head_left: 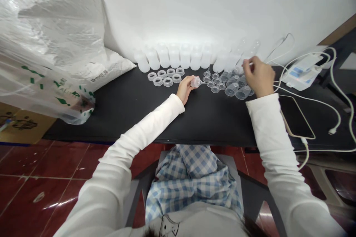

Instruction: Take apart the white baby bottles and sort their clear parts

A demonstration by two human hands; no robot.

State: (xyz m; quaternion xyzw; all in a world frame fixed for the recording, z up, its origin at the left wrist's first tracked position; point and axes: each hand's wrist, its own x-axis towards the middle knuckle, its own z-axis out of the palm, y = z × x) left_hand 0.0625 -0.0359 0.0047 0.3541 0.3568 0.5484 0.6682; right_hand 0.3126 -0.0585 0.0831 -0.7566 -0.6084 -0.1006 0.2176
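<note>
My left hand (185,88) rests on the black table (139,111) and is closed on a small clear bottle teat fitted in a ring (197,82). My right hand (258,76) reaches over a cluster of clear caps (236,89) at the back right, its fingers pinched together near a clear cap at the wall; what they hold is hidden. A row of white bottles (175,58) stands along the wall. Several clear screw rings (167,76) lie in front of them, and several loose teats (213,81) lie between my hands.
A large plastic bag (47,44) of goods fills the table's left end. A phone (296,116) on a charging cable lies right of my right arm, with a white power strip (302,72) and cables (336,92) behind it. Red floor tiles (41,181) lie below.
</note>
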